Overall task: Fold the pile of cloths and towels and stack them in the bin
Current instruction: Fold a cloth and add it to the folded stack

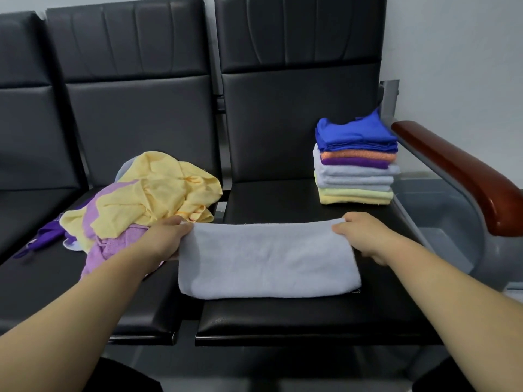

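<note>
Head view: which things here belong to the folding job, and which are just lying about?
Job: pale blue towel, pinched at its far corners by the left hand and right hand; unfolded cloth pile; folded stack; grey bin at far right.
Just there: black seats; wooden armrest.

Soft, cool, rather dim indoor light, evenly spread. The black padded vinyl seat (283,318) shows a dull sheen at its front edge; the glossy reddish-brown wooden armrest (467,176) glints. A faint shadow hems the pale lavender folded terry towel (268,258). Wide-angle bending curves the edges; detail slightly soft.
</note>
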